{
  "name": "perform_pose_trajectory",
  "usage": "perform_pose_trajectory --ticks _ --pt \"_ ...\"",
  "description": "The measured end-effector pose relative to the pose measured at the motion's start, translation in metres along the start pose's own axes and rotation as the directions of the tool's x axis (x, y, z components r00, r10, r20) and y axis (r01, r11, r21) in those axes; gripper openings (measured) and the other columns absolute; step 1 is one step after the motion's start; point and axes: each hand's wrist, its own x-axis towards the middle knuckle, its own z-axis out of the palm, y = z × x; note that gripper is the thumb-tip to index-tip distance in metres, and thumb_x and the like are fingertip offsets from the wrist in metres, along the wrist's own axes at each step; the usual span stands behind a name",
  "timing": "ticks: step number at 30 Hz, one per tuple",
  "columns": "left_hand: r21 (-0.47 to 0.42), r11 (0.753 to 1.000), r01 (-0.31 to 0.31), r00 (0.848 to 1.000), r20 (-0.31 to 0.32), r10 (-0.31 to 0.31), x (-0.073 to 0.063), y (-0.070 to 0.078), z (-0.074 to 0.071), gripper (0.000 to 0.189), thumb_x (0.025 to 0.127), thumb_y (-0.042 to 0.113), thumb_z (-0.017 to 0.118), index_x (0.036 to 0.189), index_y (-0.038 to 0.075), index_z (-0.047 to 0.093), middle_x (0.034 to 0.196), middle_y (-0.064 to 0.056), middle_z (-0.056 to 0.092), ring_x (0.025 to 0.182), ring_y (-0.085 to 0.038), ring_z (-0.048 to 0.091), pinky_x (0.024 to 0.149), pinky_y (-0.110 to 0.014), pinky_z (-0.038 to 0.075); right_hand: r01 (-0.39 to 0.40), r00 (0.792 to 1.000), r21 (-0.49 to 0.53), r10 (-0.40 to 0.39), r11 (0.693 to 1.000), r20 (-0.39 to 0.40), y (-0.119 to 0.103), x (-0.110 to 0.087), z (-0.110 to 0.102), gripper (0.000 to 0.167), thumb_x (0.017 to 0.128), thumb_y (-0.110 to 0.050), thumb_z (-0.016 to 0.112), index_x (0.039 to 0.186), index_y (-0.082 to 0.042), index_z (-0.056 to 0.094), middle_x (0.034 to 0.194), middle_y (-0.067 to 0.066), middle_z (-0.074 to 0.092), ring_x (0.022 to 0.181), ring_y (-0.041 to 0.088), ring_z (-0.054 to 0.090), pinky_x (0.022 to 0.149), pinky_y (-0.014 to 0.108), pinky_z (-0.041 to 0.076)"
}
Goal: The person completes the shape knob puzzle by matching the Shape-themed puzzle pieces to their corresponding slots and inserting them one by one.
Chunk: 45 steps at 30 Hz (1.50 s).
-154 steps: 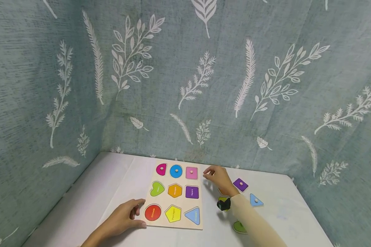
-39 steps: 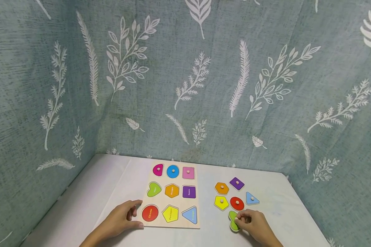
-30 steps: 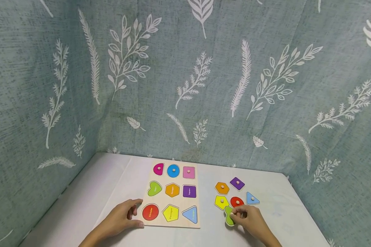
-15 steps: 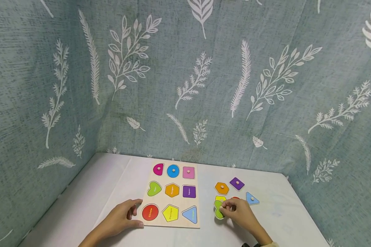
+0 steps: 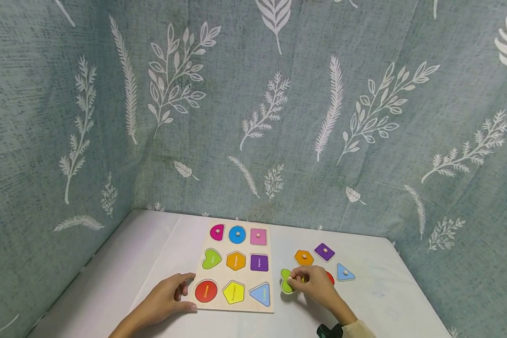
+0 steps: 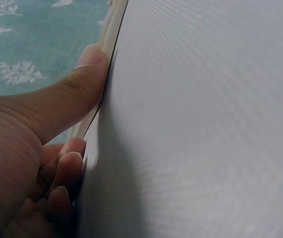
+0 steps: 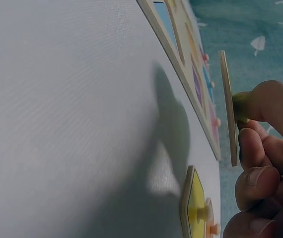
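And there's the heart (image 5: pixel 284 283), up off the white table (image 5: pixel 388 300), its knob pinched between your right hand's (image 5: pixel 315 284) thumb and fingers, the other fingers curled in behind. It hangs just right of the board (image 5: pixel 219 275), edge-on in your right wrist view. Your left hand (image 5: pixel 165 295) holds the board's near left corner, thumb along the near edge, fingers bent at the side.

On the far row sit the magenta half-disc (image 5: pixel 217 232), blue disc (image 5: pixel 237 234) and pink square (image 5: pixel 258 237), knobs up. Out right lie the hexagon (image 5: pixel 303 258), purple square (image 5: pixel 324 252) and triangle (image 5: pixel 345 273); the red disc (image 5: pixel 331 278) peeks from behind your hand, and the yellow pentagon (image 7: pixel 196 198), mostly covered from above, shows at your right wrist. Leafy teal cloth (image 5: pixel 253 117) stands behind it all.
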Motion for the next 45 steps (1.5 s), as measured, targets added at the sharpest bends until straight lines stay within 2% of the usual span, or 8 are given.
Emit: perform_pose_trajectory --ticks 12,28,34,41,45 --pt "0.000 1.000 0.003 1.000 0.002 -0.003 0.000 -0.001 0.001 0.085 0.064 0.037 0.097 0.132 -0.001 0.063 0.084 0.004 0.051 0.072 -0.008 0.046 0.063 -0.025 0.040 -0.027 1.000 0.047 0.028 0.999 -0.004 -0.005 0.012 0.013 0.013 0.087 -0.027 0.083 0.082 -0.020 0.073 0.069 -0.010 0.058 0.062 0.005 0.048 0.057 0.020 0.039" --pt "0.009 1.000 0.001 1.000 -0.001 -0.001 0.001 0.000 0.000 0.085 0.064 0.037 0.097 0.132 -0.001 0.062 0.083 0.005 0.051 0.072 -0.008 0.046 0.063 -0.024 0.040 0.033 0.999 0.084 -0.035 0.996 0.015 -0.019 0.029 0.027 0.009 0.089 -0.023 0.081 0.086 -0.019 0.074 0.071 -0.010 0.058 0.065 0.007 0.049 0.061 0.023 0.040" --pt "0.005 1.000 0.025 1.000 -0.005 -0.025 0.001 0.001 0.000 0.086 0.063 0.035 0.098 0.132 0.000 0.063 0.083 0.004 0.051 0.073 -0.010 0.046 0.063 -0.025 0.040 0.011 1.000 0.068 -0.013 0.998 0.028 -0.026 0.036 0.034 0.011 0.089 -0.027 0.081 0.086 -0.019 0.074 0.069 -0.011 0.057 0.064 0.007 0.048 0.058 0.022 0.039" --pt "-0.002 1.000 -0.001 1.000 -0.005 0.001 0.000 0.001 0.000 0.086 0.063 0.035 0.098 0.132 -0.001 0.062 0.084 0.004 0.051 0.073 -0.008 0.046 0.063 -0.025 0.040 0.062 0.997 0.052 -0.063 0.997 0.034 -0.030 0.045 0.044 0.010 0.089 -0.028 0.081 0.087 -0.020 0.075 0.069 -0.013 0.058 0.065 0.006 0.050 0.061 0.022 0.041" --pt "0.005 1.000 0.002 1.000 -0.012 -0.002 0.000 0.001 0.000 0.086 0.063 0.036 0.098 0.132 -0.001 0.062 0.084 0.004 0.051 0.073 -0.008 0.046 0.063 -0.024 0.040 0.057 0.997 0.060 -0.060 0.997 0.048 -0.036 0.050 0.048 0.010 0.090 -0.028 0.080 0.087 -0.020 0.075 0.069 -0.012 0.058 0.065 0.007 0.049 0.058 0.021 0.039"
